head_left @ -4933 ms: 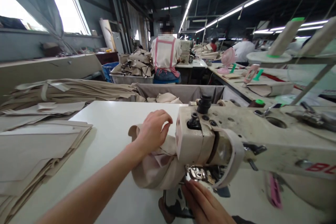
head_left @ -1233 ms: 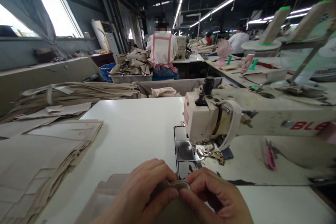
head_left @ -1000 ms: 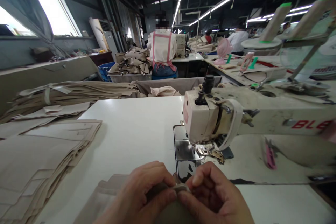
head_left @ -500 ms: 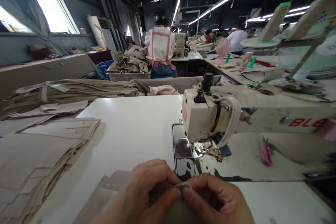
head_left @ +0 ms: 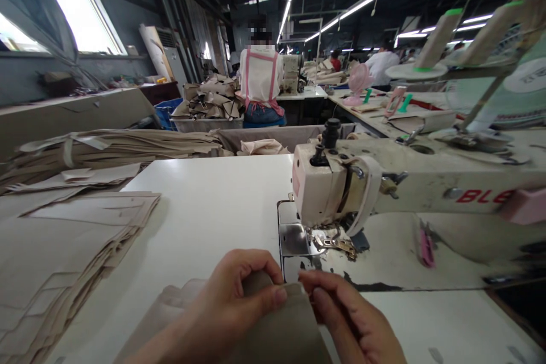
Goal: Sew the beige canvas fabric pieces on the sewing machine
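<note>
Here, hands (head_left: 241,298) at an edge of cloth (head_left: 285,327) — wide white tabletop (head_left: 213,205) beyond.

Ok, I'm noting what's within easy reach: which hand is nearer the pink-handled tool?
The right hand: it is at the edge of the fabric, left of the pink-handled tool and closer to the person. The left hand grips the fabric farther left.

Sewing machine arm (head_left: 409,179): red "BLE", lettering runs up against pink block (head_left: 529,206). Green translucent sheeting (head_left: 482,96), right edge: print there, illegible. Co-worker's white top (head_left: 260,77): marks near collar, too small to read.
</note>
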`<action>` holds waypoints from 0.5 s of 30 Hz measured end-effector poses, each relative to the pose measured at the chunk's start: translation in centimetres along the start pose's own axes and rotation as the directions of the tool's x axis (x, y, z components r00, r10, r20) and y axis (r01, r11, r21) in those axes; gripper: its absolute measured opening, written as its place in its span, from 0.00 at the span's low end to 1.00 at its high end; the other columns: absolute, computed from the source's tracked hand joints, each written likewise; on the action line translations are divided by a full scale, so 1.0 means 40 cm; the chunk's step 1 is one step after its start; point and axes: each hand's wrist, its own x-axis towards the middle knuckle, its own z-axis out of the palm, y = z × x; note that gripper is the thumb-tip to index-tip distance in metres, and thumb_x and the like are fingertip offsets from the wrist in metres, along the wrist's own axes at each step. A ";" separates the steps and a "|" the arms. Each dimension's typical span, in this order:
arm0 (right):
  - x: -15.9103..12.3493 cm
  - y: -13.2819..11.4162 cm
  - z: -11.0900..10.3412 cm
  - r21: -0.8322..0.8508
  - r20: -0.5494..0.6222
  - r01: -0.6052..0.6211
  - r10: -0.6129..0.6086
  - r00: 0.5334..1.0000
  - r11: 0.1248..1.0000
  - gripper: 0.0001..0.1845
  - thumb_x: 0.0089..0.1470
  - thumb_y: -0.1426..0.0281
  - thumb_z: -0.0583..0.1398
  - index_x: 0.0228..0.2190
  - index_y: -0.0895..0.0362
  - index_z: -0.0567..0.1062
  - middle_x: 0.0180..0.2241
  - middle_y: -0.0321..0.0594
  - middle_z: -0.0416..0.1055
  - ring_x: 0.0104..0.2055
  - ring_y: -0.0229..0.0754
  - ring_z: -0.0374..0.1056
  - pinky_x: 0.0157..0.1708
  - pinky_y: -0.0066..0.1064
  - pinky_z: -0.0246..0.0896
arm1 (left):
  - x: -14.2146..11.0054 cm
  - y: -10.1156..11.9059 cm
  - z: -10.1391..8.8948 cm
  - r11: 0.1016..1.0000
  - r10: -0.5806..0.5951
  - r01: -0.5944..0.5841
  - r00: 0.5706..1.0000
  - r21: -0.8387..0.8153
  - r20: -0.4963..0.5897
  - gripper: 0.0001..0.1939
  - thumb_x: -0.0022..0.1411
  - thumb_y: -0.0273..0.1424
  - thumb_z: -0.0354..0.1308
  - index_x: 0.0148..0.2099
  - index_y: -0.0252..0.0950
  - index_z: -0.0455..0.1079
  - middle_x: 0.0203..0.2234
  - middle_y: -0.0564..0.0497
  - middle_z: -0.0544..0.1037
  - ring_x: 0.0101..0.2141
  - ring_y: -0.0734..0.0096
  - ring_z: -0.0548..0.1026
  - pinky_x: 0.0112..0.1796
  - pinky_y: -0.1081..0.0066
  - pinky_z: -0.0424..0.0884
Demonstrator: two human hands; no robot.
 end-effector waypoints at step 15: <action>0.164 0.118 -0.121 -0.407 0.517 0.759 -0.558 0.650 0.508 0.26 0.68 0.74 0.39 0.36 0.63 0.76 0.29 0.46 0.75 0.37 0.46 0.73 0.41 0.37 0.71 | 0.263 -0.063 0.111 0.870 0.027 -0.021 1.000 0.492 -0.004 0.06 0.52 0.27 0.55 0.29 0.35 0.75 0.25 0.47 0.77 0.32 0.59 0.74 0.34 0.68 0.64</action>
